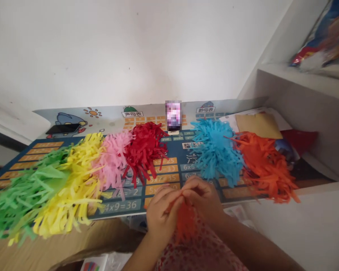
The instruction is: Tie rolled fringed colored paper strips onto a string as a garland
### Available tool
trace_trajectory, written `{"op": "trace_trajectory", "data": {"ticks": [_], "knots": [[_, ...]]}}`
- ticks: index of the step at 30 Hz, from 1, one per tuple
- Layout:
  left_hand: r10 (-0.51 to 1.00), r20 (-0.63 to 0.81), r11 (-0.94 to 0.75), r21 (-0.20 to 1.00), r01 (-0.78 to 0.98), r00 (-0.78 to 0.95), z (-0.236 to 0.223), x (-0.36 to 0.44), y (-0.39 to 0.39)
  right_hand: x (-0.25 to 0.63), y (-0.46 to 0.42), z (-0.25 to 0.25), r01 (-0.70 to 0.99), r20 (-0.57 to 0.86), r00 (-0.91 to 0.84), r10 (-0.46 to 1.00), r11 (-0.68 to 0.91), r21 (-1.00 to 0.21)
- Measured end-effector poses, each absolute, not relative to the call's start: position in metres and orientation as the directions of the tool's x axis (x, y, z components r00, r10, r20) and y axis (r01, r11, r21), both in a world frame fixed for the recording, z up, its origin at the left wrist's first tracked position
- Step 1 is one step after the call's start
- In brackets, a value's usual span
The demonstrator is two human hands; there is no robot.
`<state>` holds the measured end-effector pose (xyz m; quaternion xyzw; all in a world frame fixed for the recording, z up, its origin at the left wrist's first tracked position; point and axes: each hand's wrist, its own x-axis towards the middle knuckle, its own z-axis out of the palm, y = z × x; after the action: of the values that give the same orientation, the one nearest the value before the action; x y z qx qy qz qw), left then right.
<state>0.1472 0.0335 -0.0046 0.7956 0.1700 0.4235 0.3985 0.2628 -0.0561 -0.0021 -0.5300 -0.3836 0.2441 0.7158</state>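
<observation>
Close to my lap, at the table's front edge, my left hand point(163, 210) and my right hand point(202, 197) meet, fingertips pinched together. Between them they grip the top of an orange paper tassel point(185, 223), whose fringed strips hang down over patterned red clothing. The pinched end itself is covered by my fingers. Beyond my hands on the table lie a dark red fringed paper bunch point(147, 148) and a blue one point(217, 150). A larger orange fringed bunch point(267, 165) rests to the right of the blue.
Pink point(115, 156), yellow point(73, 192) and green point(31, 192) fringed bunches overlap along the left. A lit phone point(173, 116) stands against the wall; a dark phone-like slab point(62, 128) lies at left. Papers point(258, 126) sit at back right, beside a white shelf point(305, 94).
</observation>
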Motion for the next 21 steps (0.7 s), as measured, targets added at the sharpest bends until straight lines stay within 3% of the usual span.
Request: {"op": "trace_trajectory", "data": {"ticks": [3,6,8,10,11,16,21], "knots": [[0.722,0.378,-0.433,0.900,-0.048,0.580,-0.013,0.142,0.041,0.271,-0.039,0.006,0.259,0.439,0.488,0.755,0.355,-0.898],[0.822,0.077,-0.008,0.992,-0.124,0.564,-0.017,0.135,0.051,0.316,0.003,0.009,0.352,0.422,0.414,0.807,0.285,-0.891],[0.814,-0.110,0.289,0.929,-0.233,0.570,-0.017,0.131,0.059,0.368,0.045,0.007,0.368,0.360,0.587,0.725,0.157,-0.916],[0.769,-0.224,0.476,0.826,-0.303,0.598,-0.015,0.128,0.067,0.423,0.090,0.002,0.444,0.367,0.744,0.558,-0.003,-0.896],[0.750,-0.254,0.520,0.797,-0.306,0.610,-0.015,0.127,0.070,0.448,0.110,0.000,0.462,0.362,0.772,0.522,-0.069,-0.884],[0.726,-0.314,0.513,0.840,-0.177,0.612,-0.023,0.119,0.075,0.512,0.171,-0.011,0.487,0.273,0.585,0.764,-0.062,-0.871],[0.716,-0.352,0.495,0.865,-0.083,0.603,-0.037,0.115,0.074,0.511,0.168,-0.011,0.509,0.283,0.622,0.730,-0.102,-0.855]]}}
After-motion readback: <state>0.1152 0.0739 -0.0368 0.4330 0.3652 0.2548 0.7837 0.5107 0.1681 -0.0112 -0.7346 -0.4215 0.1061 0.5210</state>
